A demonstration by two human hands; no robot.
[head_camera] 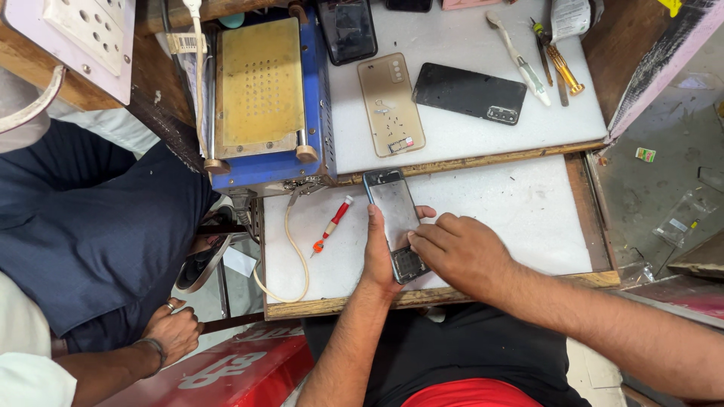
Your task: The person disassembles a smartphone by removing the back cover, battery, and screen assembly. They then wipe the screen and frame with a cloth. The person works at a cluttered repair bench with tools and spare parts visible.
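Left hand [379,252] grips opened phone [397,222]; right hand [458,252] presses narrowly on its lower end. Excess pressure could crack it against the surface [513,218].

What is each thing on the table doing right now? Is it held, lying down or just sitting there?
Opened phone: held flat on the white board, back cover off.
Left hand: gripping the phone's left edge.
Right hand: fingers on the phone's lower end.
Red screwdriver: lying loose.
Gold back cover: off, inside up.
Black back cover: lying flat.

Head camera looks straight down, close over workbench [490,218]
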